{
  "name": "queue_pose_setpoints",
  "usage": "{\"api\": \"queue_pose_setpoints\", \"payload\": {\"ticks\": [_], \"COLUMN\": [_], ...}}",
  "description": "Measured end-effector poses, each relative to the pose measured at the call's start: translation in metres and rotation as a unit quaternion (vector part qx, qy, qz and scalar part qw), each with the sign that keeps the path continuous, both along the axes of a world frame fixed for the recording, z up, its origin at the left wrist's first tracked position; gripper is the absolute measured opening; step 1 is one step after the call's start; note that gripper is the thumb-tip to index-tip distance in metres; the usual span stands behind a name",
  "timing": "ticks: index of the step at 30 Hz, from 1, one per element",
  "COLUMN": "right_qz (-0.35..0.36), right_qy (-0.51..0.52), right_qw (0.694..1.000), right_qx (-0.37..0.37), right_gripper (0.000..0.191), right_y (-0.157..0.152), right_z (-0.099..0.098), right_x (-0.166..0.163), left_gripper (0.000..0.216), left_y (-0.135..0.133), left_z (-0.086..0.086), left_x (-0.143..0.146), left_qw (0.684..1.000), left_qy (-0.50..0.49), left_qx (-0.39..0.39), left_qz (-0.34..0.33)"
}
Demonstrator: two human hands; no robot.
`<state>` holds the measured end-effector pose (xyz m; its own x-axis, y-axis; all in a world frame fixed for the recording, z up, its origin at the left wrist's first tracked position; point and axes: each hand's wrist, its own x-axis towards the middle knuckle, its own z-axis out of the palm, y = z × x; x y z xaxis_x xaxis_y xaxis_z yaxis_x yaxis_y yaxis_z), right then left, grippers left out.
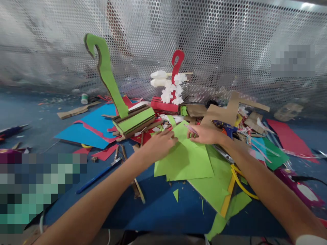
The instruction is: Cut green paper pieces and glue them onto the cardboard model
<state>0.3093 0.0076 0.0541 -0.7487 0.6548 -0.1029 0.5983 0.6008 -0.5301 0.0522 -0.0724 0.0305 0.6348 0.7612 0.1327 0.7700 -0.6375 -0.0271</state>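
Observation:
Light green paper sheets lie loosely stacked on the blue table in front of me. My left hand rests on the upper left part of the top sheet, fingers spread and lying on it. On the same sheet, toward its upper right, my right hand is closed around a slim pale pink pencil-like thing; its exact kind is hard to make out. Just beyond my left hand stands a cardboard box form faced with green paper, with a tall green hooked cutout rising from it.
Behind stands a red hooked cutout with white flower shapes. Blue sheets and a blue cutter lie left. At right are cardboard pieces, a glue gun and yellow-handled scissors. A perforated metal screen closes the back.

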Motion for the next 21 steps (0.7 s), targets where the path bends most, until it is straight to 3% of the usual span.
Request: {"api": "queue_pose_setpoints", "payload": {"ticks": [4,7,10,13,16,21], "right_qz": [0.000,0.000,0.001,0.009,0.008,0.006], "right_qy": [-0.016,-0.024,-0.033,-0.030,-0.029,-0.030], "right_qw": [0.999,0.998,0.998,0.999,0.999,0.998], "right_qx": [0.036,0.057,0.052,0.043,0.041,0.047], "right_gripper": [0.017,0.020,0.023,0.027,0.024,0.028], "right_y": [-0.001,-0.001,-0.002,-0.003,-0.005,-0.006], "right_z": [0.001,0.002,0.001,0.001,0.001,-0.001], "right_x": [0.001,0.002,0.002,0.000,0.000,0.001], "left_gripper": [0.028,0.044,0.046,0.048,0.052,0.061], "left_y": [-0.033,-0.042,-0.042,-0.042,-0.045,-0.045], "left_z": [-0.009,-0.015,-0.014,-0.010,-0.012,-0.025], "left_x": [0.049,0.078,0.096,0.108,0.113,0.109], "left_qw": [1.000,0.999,0.994,0.988,0.988,0.988], "left_qy": [0.005,-0.023,-0.038,-0.003,0.043,0.020], "left_qx": [-0.005,-0.008,-0.039,-0.048,-0.028,-0.016], "left_qz": [-0.010,0.038,0.095,0.146,0.149,0.155]}}
